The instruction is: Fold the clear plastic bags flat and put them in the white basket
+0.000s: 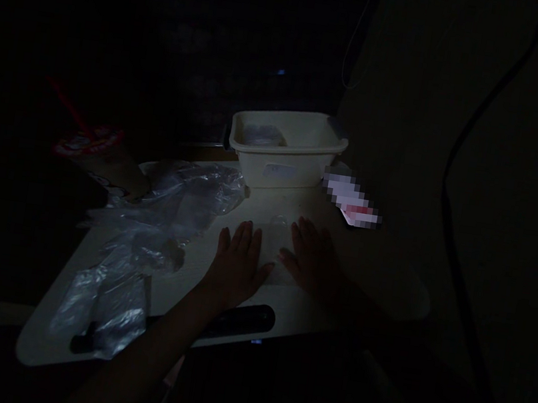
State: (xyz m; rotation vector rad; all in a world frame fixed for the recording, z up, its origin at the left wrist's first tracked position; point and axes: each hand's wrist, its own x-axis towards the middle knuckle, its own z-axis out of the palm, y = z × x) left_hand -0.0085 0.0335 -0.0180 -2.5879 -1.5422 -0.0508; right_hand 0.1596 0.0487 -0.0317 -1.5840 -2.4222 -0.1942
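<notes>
Both hands lie palm down on a small white table (192, 271) in dim light. Between and partly under them is a thin clear sheet or bag (272, 246), hard to make out. My left hand (237, 267) rests on its left side, fingers stretched forward and thumb pointing right. On the right side lies my right hand (313, 262), darker, with its fingers spread. Neither hand grips anything that shows.
A white tub (281, 166) holding clear plastic stands at the back, a partly pixelated phone-like item (352, 202) to its right. Crumpled clear bags (173, 200), a lidded cup with a red straw (112, 168) and a black slot or bar (244, 319) are also there.
</notes>
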